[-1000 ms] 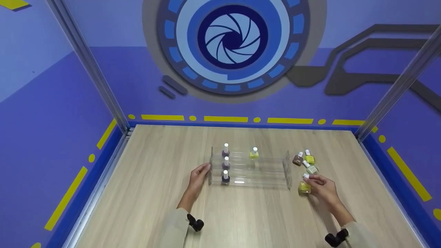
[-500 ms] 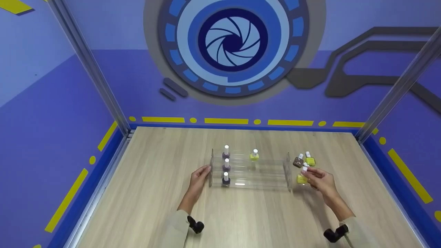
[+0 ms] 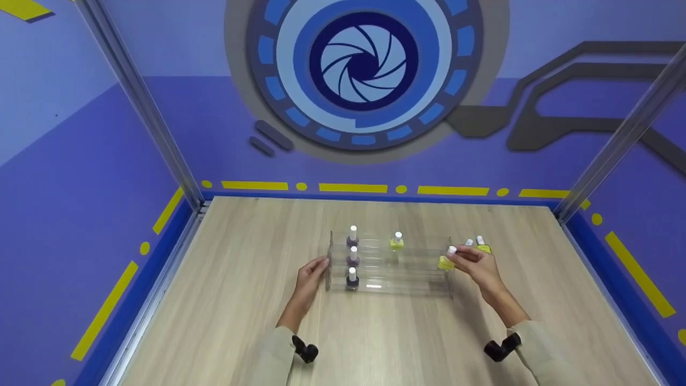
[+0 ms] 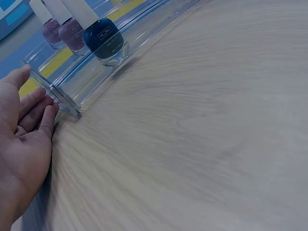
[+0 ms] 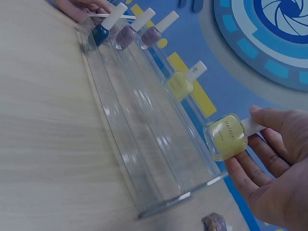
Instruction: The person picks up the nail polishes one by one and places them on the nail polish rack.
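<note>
Fingers of the right hand (image 5: pixel 276 168) are pinching a yellow bottle (image 5: pixel 226 137) reading "MAYREAL" over the rack (image 5: pixel 144 144). Left hand (image 4: pixel 21 139), open flat, is touching the rack's end.

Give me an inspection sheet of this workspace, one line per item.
Surface: pale wood-grain table.
Job's things: clear tiered rack with three dark bottles at its left end and one yellow bottle on the back tier.
Clutter: loose bottles right of the rack.
Hands: left hand open, touching the rack's left end; right hand pinches a yellow polish bottle at the rack's right end.
Cables: nothing seen.
Surroundings: purple walls, blue aperture graphic.
</note>
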### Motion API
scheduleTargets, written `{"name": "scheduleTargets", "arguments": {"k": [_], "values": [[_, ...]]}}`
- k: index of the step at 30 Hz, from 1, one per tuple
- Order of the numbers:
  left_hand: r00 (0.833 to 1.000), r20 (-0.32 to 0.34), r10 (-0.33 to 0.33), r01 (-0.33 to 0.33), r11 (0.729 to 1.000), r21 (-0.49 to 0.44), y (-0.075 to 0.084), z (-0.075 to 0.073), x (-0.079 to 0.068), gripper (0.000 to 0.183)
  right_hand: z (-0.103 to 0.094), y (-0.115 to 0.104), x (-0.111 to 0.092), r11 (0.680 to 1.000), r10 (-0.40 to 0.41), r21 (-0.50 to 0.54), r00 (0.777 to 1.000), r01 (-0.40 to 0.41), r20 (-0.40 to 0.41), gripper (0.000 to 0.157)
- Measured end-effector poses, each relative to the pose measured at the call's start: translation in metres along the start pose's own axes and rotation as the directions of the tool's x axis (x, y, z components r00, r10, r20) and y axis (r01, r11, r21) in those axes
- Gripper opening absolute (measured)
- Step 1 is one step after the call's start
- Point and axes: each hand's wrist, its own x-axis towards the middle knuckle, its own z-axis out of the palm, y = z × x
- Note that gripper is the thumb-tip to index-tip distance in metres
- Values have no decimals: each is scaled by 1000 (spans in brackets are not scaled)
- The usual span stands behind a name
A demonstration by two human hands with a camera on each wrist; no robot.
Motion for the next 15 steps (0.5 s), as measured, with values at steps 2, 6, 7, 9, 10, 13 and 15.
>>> {"name": "scheduleTargets", "arguments": {"k": [2, 6, 7, 9, 10, 13, 15], "values": [[1000, -3, 2, -2, 1000, 9, 0, 0, 0, 50, 6, -2, 2, 999, -14, 32, 1000, 14, 9, 44], [1000, -16, -4, 4, 1000, 19, 0, 0, 1, 50, 19, -4, 6, 999, -11, 50, 1000, 10, 11, 38], [1000, -16, -6, 6, 1000, 21, -1, 0, 1, 50, 23, -3, 7, 999, -11, 51, 1000, 10, 9, 37], [1000, -17, -9, 10, 1000, 22, -2, 0, 2, 51, 29, -3, 9, 999, -11, 49, 1000, 10, 6, 35], [1000, -16, -9, 9, 1000, 24, -2, 0, 2, 52, 32, -2, 10, 999, -13, 46, 1000, 13, 3, 35], [1000, -17, -11, 12, 1000, 18, -1, 1, 2, 52, 41, 0, 13, 999, -34, 38, 999, 34, 0, 35], [1000, -14, -7, 7, 1000, 14, -1, 1, 2, 52, 46, 0, 15, 998, -50, 26, 999, 50, 0, 35]]}}
